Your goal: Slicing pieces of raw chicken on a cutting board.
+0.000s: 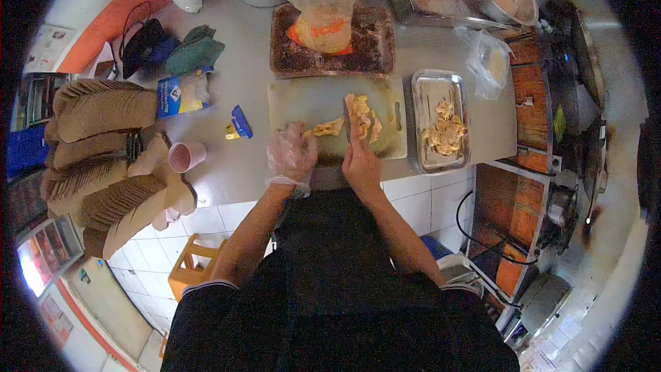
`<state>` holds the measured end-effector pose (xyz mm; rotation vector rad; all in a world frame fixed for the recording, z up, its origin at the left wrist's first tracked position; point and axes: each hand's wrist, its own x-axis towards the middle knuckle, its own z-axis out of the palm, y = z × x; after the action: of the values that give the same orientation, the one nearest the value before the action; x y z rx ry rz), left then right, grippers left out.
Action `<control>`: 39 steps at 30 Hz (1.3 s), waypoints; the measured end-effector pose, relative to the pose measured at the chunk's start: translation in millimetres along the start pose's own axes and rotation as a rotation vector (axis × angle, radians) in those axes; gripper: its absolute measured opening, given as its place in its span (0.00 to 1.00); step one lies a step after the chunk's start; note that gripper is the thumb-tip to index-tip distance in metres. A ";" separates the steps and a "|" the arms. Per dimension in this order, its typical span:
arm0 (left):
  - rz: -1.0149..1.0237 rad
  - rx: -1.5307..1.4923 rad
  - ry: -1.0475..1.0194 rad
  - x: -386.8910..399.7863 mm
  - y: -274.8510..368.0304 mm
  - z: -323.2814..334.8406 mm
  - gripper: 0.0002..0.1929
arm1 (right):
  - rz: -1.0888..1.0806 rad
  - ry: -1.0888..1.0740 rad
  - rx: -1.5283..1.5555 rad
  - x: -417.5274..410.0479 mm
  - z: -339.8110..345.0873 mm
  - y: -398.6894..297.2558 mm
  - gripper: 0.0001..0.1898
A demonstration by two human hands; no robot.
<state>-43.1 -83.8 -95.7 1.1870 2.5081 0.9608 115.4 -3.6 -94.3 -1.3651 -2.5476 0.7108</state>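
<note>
My left hand, in a clear plastic glove, rests at the left part of a pale cutting board. Its fingertips touch one end of a strip of cooked meat, perhaps chicken. Bare, my right hand grips a knife, whose blade points away from me between that strip and several cut pieces of meat. To the right of the board, a rectangular metal tray holds a heap of chopped meat.
Behind the board stands a dark baking tray bearing a plastic bag of food. A pink cup and stacked brown cardboard pieces are at left. A plastic bag lies at right, near the stove.
</note>
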 end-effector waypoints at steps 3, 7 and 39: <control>0.025 0.157 -0.108 15.3 24.7 3.4 0.12 | -0.028 -0.171 -0.044 -11.3 -1.2 -2.0 0.36; -0.105 0.258 -0.132 19.6 36.7 8.2 0.15 | -0.067 -0.131 -0.133 9.1 2.5 7.4 0.37; 0.293 -0.088 -0.166 5.2 -29.6 36.4 0.08 | -0.279 -0.036 -0.142 -14.3 43.3 -9.7 0.39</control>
<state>-48.9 -76.6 -141.9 1.5659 2.1812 0.9799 100.8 -34.1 -126.3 -1.0079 -2.7858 0.5171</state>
